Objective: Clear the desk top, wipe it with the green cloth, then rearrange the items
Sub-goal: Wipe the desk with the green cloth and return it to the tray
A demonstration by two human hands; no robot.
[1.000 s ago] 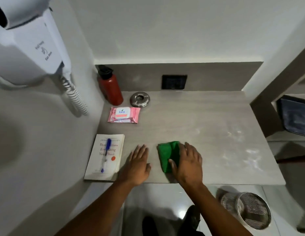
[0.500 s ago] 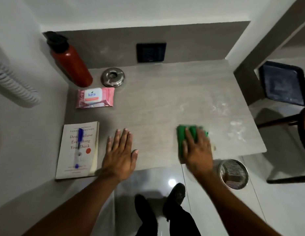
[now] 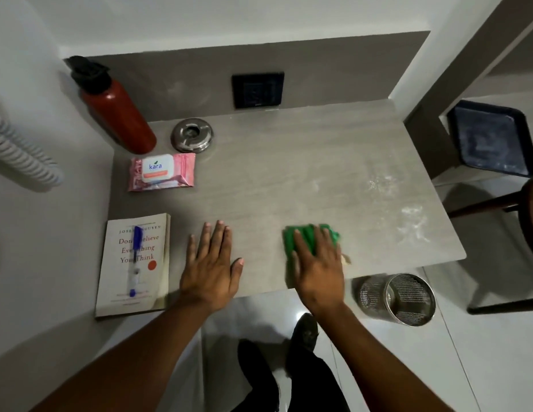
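Nearest us, our right hand point(image 3: 317, 263) lies flat on the green cloth point(image 3: 307, 237) at the front edge of the worktop point(image 3: 289, 179), fingers point(image 3: 301, 242) straight and slightly spread, pressing down rather than gripping. A small pale scrap point(image 3: 345, 258) sits just beside the hand on its right. Our left hand point(image 3: 210, 266) rests palm down on the bare surface, fingers straight and apart, and we judge it is bracing us.

To its left lies the book point(image 3: 134, 266) with a blue pen point(image 3: 135, 260) on its cover. Below the front edge, on the floor, stands a steel mesh bin point(image 3: 402, 298).

Further back on the right we see white powdery smears point(image 3: 408, 215) the cloth has not reached. We should sweep there with even pressure, keeping the cloth folded under the palm, and draw the dust toward the front edge above the bin rather than scattering it.

Further still on the left lie the pink wipes pack point(image 3: 161, 172), then the steel ashtray point(image 3: 192, 134) and the red bottle point(image 3: 116, 114) by the back panel with its black socket plate point(image 3: 258, 89). These things stand on the worktop, so the left side would need clearing before we wipe there.
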